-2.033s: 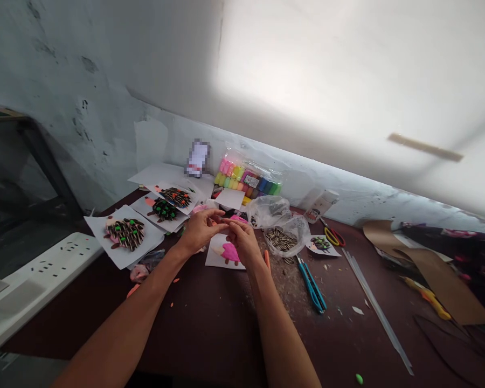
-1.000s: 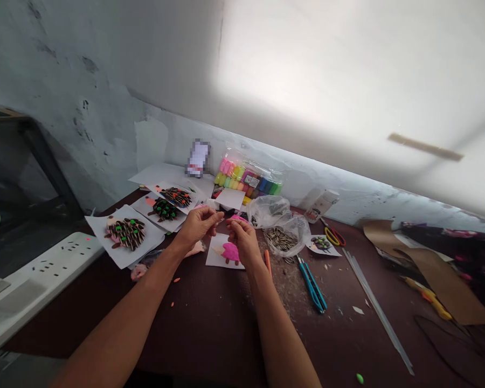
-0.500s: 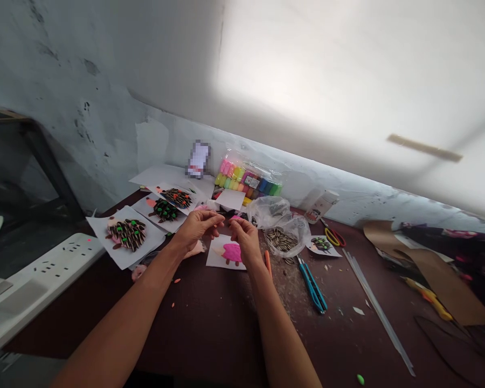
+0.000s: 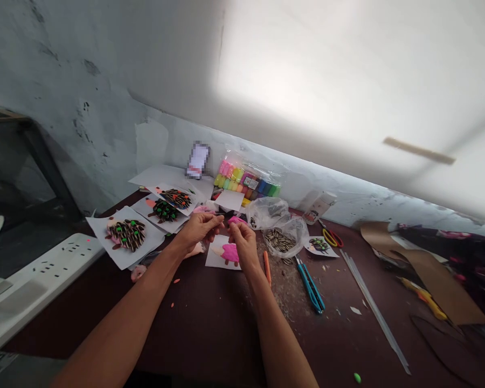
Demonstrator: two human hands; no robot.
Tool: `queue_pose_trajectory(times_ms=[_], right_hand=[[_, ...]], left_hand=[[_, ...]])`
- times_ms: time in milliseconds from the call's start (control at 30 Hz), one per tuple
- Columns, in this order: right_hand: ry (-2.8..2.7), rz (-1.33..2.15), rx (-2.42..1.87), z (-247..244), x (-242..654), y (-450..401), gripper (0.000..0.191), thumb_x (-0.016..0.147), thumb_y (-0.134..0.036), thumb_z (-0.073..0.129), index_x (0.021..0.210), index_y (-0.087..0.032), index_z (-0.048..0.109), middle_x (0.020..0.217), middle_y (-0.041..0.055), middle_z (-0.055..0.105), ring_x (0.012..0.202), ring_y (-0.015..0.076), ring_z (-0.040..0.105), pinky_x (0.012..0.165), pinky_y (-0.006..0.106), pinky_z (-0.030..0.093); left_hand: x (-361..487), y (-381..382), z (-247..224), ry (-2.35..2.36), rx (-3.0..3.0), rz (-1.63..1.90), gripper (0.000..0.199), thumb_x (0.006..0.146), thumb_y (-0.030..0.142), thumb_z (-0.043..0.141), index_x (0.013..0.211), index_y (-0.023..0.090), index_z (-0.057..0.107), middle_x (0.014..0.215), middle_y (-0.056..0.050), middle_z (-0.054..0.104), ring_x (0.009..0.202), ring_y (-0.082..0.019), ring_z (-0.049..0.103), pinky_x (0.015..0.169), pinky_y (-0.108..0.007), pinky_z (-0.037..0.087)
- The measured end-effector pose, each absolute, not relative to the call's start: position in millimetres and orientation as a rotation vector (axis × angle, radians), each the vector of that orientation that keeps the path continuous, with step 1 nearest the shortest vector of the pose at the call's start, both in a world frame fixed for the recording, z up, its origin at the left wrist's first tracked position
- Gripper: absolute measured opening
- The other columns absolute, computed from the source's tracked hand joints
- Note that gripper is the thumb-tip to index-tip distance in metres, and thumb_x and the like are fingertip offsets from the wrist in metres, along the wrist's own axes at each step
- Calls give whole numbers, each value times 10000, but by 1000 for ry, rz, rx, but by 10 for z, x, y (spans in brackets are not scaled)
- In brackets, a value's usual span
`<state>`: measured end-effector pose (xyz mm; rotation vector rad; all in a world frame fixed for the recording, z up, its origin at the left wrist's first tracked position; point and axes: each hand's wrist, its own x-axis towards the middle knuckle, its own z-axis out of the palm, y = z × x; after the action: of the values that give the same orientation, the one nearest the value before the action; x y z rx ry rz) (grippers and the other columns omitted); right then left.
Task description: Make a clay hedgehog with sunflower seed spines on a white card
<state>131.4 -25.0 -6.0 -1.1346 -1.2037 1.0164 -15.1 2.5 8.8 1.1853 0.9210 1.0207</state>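
Pink clay point(image 4: 236, 220) lies just beyond the right hand point(image 4: 243, 243), its fingers curled into a pinch near the left hand point(image 4: 198, 228), also curled; anything held is too small to tell. Below them, a pink clay shape point(image 4: 230, 253) sits on white paper point(image 4: 215, 261).

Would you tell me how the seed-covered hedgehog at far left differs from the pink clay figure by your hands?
The seed-covered hedgehog bristles with striped seeds dotted green; the pink clay figure is smooth. The hedgehog lies left of the left hand; the pink figure beside the right hand. Both lie on white paper sheets.
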Motion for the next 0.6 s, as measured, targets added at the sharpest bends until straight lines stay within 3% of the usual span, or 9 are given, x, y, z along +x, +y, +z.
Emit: queue_pose_trajectory(times_ms=[200, 367, 600], right_hand=[[-1233, 1050, -1124, -41, 1289, -247, 437, 643, -578, 763, 711, -207, 541, 653, -32, 547, 601, 114, 486, 568, 240, 409], [-1244, 976, -1130, -74, 1297, -232, 413, 607, -488, 812, 810, -200, 597, 772, -12, 600, 706, 133, 550, 661, 252, 450], [-1224, 921, -1219, -70, 1394, -229, 461, 639, -448, 805, 978, -185, 637, 955, 52, 660, 752, 148, 584, 704, 273, 482]], left_hand=[[-128, -22, 112, 876, 1263, 913, 514, 687, 643, 696, 602, 144, 606, 477, 2, 561, 403, -93, 516, 373, -183, 355], [-111, -40, 123, 792, 1194, 796, 642, 738, 733, 583, 796, 103, 696, 646, -107, 706, 554, -185, 671, 488, -250, 507], [-171, -18, 139, 807, 1150, 835, 674, 726, 760, 570, 819, 109, 721, 793, -141, 755, 620, -197, 700, 558, -265, 542]])
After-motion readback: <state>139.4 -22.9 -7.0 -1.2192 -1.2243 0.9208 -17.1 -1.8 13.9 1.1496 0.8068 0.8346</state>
